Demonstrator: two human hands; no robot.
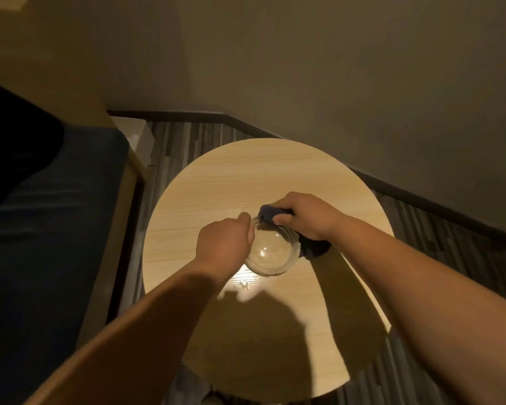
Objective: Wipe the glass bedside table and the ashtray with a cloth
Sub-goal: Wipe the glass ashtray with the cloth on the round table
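A clear round glass ashtray (270, 251) sits near the middle of the round light wood-look bedside table (216, 182). My left hand (225, 244) grips the ashtray's left rim. My right hand (304, 216) holds a dark blue cloth (268, 213) bunched against the ashtray's far rim. More of the cloth hangs below my right wrist, to the right of the ashtray. The glass looks empty.
A bed with a dark blue cover (50, 229) and a wooden frame (120, 217) stands close on the left. A beige wall (304, 68) with a dark skirting board (421, 200) runs behind and to the right. Striped dark flooring (176, 141) surrounds the table.
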